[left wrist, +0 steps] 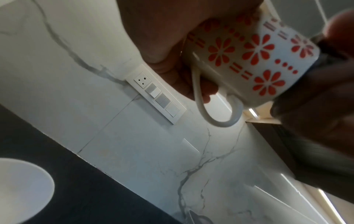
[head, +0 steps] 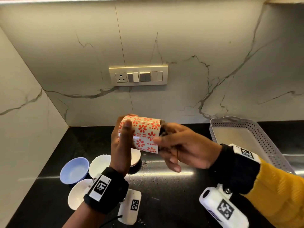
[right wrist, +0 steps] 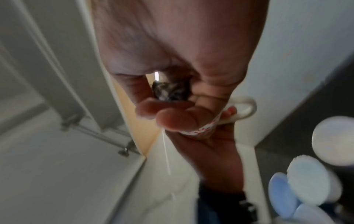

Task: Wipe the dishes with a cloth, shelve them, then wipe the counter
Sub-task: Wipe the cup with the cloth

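The left hand [head: 120, 145] grips the mug [head: 144, 134] on its side over the counter [head: 164, 186]; the right hand [head: 182, 148] pinches what looks like a dark cloth [head: 162, 130] at its mouth.

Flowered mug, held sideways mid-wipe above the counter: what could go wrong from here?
1. The white mug with red flowers is gripped only by the left hand, above the black stone counter; a slip might chip it.
2. Bowls sit right below: the pale blue bowl and the white scalloped bowl could be hit.
3. The right hand pushes the dark cloth into the mug's mouth; hard twisting may loosen the grip.
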`<state>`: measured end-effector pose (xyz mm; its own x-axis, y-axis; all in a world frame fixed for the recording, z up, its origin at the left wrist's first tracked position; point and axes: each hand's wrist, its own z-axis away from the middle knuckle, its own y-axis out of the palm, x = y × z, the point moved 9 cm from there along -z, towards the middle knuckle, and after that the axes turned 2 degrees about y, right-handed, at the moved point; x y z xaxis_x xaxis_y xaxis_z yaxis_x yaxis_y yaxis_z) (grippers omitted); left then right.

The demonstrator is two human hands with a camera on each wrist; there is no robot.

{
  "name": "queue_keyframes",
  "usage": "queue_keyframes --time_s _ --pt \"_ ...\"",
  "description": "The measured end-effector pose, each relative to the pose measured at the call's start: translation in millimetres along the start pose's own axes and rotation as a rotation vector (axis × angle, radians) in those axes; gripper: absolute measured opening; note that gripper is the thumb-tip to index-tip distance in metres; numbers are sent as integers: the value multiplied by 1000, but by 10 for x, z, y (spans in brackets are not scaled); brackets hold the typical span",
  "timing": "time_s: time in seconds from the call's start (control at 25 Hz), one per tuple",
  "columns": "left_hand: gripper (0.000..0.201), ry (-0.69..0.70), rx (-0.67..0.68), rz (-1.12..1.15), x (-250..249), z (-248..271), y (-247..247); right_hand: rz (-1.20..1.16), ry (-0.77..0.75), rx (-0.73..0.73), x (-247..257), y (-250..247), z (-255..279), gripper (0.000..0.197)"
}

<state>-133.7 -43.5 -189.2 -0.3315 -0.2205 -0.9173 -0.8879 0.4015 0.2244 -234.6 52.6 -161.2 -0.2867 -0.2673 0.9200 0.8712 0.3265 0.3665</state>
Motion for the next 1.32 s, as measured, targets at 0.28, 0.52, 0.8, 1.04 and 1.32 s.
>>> queue_keyframes --time_s 0.28,0.52,0.8,1.04,1.32 --pt "54 -33 -77 73 -11 -129 -116 434 14 -35 -54 41 -124 75" --pt "66 -387 2 -22 184 -102 -72 2122 -444 -193 72 -42 -114 51" --pt "63 -610 138 -201 320 -103 0 2227 -364 -171 -120 -208 -166 57" --pt "46 -300 -76 -60 147 -147 -37 1064 -9 -225 -216 -292 -197 79" --pt "40 -172 -178 25 92 -178 -286 104 -86 -187 -19 -285 -67 46"
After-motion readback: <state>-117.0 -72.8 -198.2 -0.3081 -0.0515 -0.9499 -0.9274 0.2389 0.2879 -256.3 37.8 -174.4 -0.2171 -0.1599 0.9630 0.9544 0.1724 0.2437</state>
